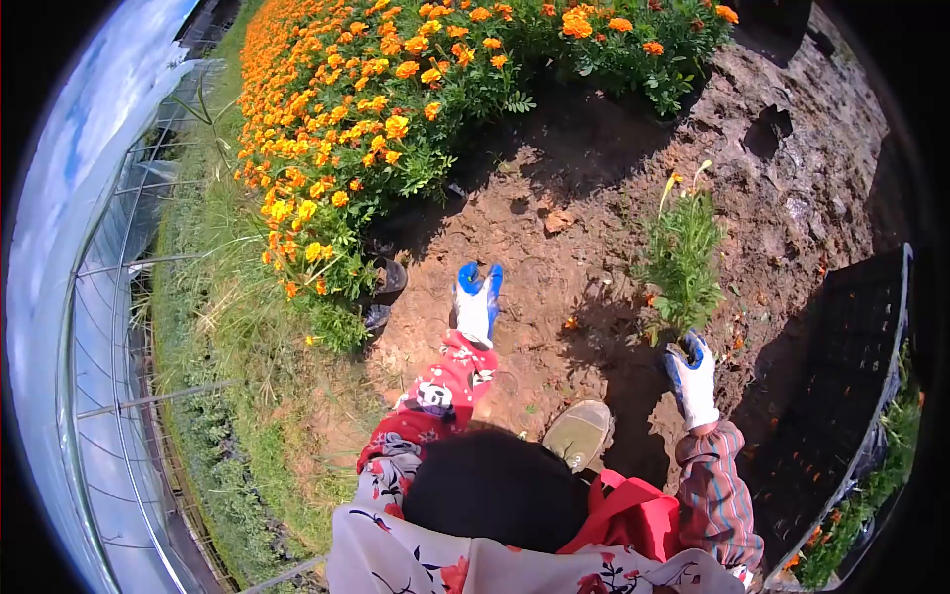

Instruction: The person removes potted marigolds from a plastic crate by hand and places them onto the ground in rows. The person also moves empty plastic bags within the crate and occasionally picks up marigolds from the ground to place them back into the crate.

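My right hand (693, 378), in a white and blue work glove, is closed at the lower end of a marigold plant (685, 259). The plant has feathery green leaves and a few pale buds at its tip, and it points away from me over the soil. Whatever lies at its base is hidden by my fingers. My left hand (477, 302), gloved the same way, hangs over bare ground with its blue fingertips apart and nothing between them. Dark pots (392, 275) under the flowering marigolds are closest to it.
Dense orange and yellow marigolds (346, 129) fill the far left side. A black plastic crate (831, 386) stands at my right, with greenery beyond its edge. My shoe (578, 434) rests on uneven, muddy soil (534, 257). A greenhouse frame (74, 396) runs along the left.
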### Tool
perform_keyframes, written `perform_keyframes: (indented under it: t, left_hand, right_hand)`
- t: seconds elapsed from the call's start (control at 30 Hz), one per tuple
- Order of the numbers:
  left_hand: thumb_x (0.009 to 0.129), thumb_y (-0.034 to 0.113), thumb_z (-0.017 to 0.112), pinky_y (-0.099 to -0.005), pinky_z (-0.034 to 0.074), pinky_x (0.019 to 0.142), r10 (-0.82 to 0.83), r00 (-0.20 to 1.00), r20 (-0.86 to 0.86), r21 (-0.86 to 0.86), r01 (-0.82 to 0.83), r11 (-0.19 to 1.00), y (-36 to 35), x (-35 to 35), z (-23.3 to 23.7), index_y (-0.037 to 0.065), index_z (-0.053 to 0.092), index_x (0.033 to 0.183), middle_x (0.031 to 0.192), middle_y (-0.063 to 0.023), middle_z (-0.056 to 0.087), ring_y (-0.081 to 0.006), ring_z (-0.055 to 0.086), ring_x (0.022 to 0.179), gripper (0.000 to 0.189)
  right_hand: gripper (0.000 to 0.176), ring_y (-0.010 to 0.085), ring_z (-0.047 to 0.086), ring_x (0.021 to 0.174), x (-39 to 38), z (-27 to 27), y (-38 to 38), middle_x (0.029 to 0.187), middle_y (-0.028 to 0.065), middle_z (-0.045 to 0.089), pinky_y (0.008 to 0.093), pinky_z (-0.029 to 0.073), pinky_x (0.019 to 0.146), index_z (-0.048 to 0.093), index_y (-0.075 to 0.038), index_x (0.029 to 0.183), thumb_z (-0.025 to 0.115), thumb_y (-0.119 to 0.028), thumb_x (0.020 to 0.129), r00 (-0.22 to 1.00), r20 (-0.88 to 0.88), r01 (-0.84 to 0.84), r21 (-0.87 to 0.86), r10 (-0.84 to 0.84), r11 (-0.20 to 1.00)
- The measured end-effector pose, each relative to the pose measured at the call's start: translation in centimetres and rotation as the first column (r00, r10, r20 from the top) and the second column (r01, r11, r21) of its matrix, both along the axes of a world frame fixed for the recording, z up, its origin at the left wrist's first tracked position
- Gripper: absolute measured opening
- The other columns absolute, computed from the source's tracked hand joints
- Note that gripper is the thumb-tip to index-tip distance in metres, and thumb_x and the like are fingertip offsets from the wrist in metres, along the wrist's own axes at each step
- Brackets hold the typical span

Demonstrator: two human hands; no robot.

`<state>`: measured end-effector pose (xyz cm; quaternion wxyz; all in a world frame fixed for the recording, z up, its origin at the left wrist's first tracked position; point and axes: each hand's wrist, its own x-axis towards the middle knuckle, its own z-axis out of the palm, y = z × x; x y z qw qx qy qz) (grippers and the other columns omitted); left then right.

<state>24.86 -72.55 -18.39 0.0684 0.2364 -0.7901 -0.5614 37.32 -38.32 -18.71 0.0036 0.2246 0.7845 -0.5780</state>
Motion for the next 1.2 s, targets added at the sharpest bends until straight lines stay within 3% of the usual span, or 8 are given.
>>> perform_keyframes:
  t: [0.13, 0.27, 0.43, 0.67, 0.7, 0.8, 0.93, 1.2]
  left_hand:
    - [0.070, 0.042, 0.076, -0.0410, 0.051, 0.075, 0.752, 0.654, 0.089, -0.668, -0.521, 0.531, -13.2, -3.4, 0.2, 0.005, 0.048, 0.120, 0.110, -0.0201, 0.052, -0.0300, 0.055, 0.091, 0.068]
    - [0.078, 0.040, 0.066, -0.0386, 0.048, 0.076, 0.077, 0.983, -0.169, -0.541, -0.158, 0.826, -27.9, -6.0, -9.7, 0.002, 0.060, 0.106, 0.094, -0.0118, 0.065, -0.0248, 0.062, 0.086, 0.047]
    - [0.089, 0.036, 0.049, -0.0426, 0.047, 0.081, 0.153, 0.985, 0.083, -0.932, 0.022, 0.362, -22.7, -5.2, -8.1, 0.005, 0.056, 0.116, 0.105, -0.0172, 0.062, -0.0336, 0.060, 0.092, 0.041]
    - [0.089, 0.015, 0.049, -0.0355, 0.046, 0.087, -0.699, 0.715, 0.028, -0.621, 0.560, 0.548, -0.4, -3.3, -0.3, 0.004, 0.053, 0.116, 0.110, -0.0100, 0.060, -0.0238, 0.058, 0.101, 0.029]
    - [0.090, 0.015, 0.047, -0.0346, 0.047, 0.085, -0.731, 0.682, -0.034, -0.528, 0.608, 0.592, 2.0, -3.5, 0.0, 0.004, 0.054, 0.113, 0.108, -0.0090, 0.061, -0.0218, 0.059, 0.098, 0.026]
    - [0.085, 0.014, 0.052, -0.0339, 0.049, 0.077, -0.773, 0.627, -0.095, -0.432, 0.674, 0.600, 6.1, -3.5, 0.7, 0.004, 0.055, 0.106, 0.097, -0.0098, 0.061, -0.0230, 0.060, 0.086, 0.023]
    - [0.072, 0.013, 0.063, -0.0414, 0.047, 0.080, -0.905, 0.412, -0.106, -0.930, 0.280, 0.237, 9.1, -2.4, 4.1, 0.006, 0.055, 0.106, 0.099, -0.0138, 0.057, -0.0301, 0.057, 0.088, 0.035]
    - [0.074, 0.015, 0.060, -0.0489, 0.029, 0.101, -0.911, 0.409, 0.054, -0.911, 0.394, 0.123, 10.6, -1.5, 5.7, 0.006, 0.048, 0.120, 0.123, -0.0133, 0.048, -0.0317, 0.041, 0.115, 0.049]
  right_hand:
    - [0.044, 0.0288, 0.049, 0.113, -0.3, -1.0, 3.8, 0.121, 0.0146, 0.052, 0.0361, 0.038, 0.097, 0.052, 0.000, 0.120, 0.065, -0.014, 0.081, 0.994, 0.082, 0.084, -0.097, -0.076, 0.992]
    - [0.030, 0.0361, 0.050, 0.109, 1.9, -3.0, 5.4, 0.115, 0.0166, 0.057, 0.0474, 0.031, 0.102, 0.058, -0.005, 0.113, 0.053, -0.016, 0.086, 0.865, 0.297, -0.458, 0.797, 0.405, 0.394]
    - [0.030, 0.0336, 0.057, 0.096, 0.1, 0.7, 1.7, 0.105, 0.0182, 0.061, 0.0422, 0.045, 0.085, 0.058, -0.005, 0.114, 0.053, -0.014, 0.086, 0.991, -0.087, 0.110, 0.092, -0.102, 0.990]
    - [0.038, 0.0340, 0.057, 0.096, 0.3, -0.5, 4.8, 0.108, 0.0156, 0.061, 0.0420, 0.044, 0.085, 0.057, -0.013, 0.118, 0.054, -0.019, 0.081, 0.819, 0.185, -0.373, 0.891, 0.543, 0.258]
    - [0.029, 0.0329, 0.059, 0.090, -0.7, 2.5, 4.8, 0.100, 0.0150, 0.064, 0.0408, 0.046, 0.078, 0.062, -0.011, 0.108, 0.053, -0.025, 0.084, 0.946, 0.030, -0.298, 0.470, 0.322, 0.831]
    - [0.035, 0.0304, 0.063, 0.070, 0.3, 3.3, 7.4, 0.085, 0.0135, 0.067, 0.0368, 0.050, 0.063, 0.064, -0.005, 0.093, 0.050, -0.037, 0.090, 0.964, 0.105, -0.251, 0.666, 0.245, 0.702]
    - [0.049, 0.0128, 0.058, 0.052, -0.9, 15.4, 4.1, 0.074, 0.0092, 0.066, 0.0241, 0.046, 0.048, 0.063, 0.000, 0.078, 0.049, -0.046, 0.090, 0.952, 0.129, -0.150, -0.593, 0.277, 0.791]
    - [0.042, 0.0325, 0.061, 0.076, -3.5, 14.7, -0.8, 0.077, 0.0156, 0.062, 0.0420, 0.048, 0.068, 0.063, -0.006, 0.088, 0.065, -0.045, 0.072, 0.863, -0.155, -0.341, 0.525, 0.481, 0.780]
